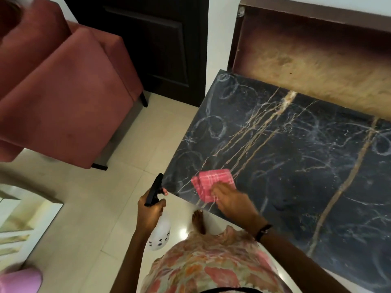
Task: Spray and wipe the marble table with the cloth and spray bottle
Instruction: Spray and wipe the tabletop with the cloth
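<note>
My right hand (pixel 230 199) lay flat, fingers spread, pressing the folded pink checked cloth (pixel 211 182) onto the black gold-veined marble counter (pixel 296 157) near its front left corner. My left hand (pixel 150 210) was closed around the white plastic spray bottle with its black trigger head (pixel 155 191), just off that corner. Pale ring marks covered the counter; I judged firm, overlapping strokes away from that corner would lift them best.

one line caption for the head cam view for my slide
Right hand presses pink cloth on the dark marble table; left hand holds spray bottle beside it.
</note>
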`<action>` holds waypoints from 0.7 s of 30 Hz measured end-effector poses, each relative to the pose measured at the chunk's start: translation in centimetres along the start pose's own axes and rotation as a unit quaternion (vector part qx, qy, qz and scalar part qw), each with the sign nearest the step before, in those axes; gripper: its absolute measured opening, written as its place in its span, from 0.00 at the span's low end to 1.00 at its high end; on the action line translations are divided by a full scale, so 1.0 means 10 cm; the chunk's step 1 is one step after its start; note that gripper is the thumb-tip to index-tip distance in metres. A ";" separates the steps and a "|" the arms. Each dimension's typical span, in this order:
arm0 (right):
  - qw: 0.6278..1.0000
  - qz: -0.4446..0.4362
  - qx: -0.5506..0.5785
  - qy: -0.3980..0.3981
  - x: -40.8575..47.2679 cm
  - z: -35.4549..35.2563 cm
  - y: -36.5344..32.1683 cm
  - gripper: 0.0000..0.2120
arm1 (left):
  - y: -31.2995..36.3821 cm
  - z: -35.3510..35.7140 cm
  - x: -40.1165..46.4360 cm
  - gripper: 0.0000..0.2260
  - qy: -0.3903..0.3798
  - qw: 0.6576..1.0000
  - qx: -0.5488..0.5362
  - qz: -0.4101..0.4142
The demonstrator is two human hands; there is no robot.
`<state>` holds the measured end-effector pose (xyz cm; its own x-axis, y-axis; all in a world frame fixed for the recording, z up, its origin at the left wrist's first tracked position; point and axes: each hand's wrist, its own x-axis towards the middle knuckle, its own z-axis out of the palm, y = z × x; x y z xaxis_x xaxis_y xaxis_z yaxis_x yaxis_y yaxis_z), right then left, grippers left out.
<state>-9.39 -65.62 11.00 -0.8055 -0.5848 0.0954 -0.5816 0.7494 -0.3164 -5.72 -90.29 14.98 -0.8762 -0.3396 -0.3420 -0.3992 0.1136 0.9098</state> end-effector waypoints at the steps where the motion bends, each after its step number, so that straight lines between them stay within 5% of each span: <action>1: 0.999 -0.012 -0.007 -0.031 -0.05 0.18 -0.03 0.14 | -0.03 -0.03 0.02 0.29 0.002 1.000 0.005 0.003; 11: 0.980 0.031 -0.045 -0.192 0.10 0.52 0.27 0.30 | -0.07 -0.04 0.07 0.33 -0.006 1.000 0.027 -0.006; 17: 0.984 0.067 -0.057 -0.156 0.93 0.68 0.19 0.30 | -0.02 0.01 0.11 0.27 -0.005 1.000 0.025 -0.018; 21: 0.991 0.006 -0.047 -0.123 0.84 0.85 -0.12 0.28 | -0.03 0.00 0.12 0.27 -0.007 0.999 0.031 -0.018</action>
<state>-14.50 -74.09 4.11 -0.7670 -0.6249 -0.1453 -0.5892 0.7757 -0.2262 -6.68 -90.70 14.27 -0.8642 -0.3313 -0.3788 -0.4469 0.1593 0.8803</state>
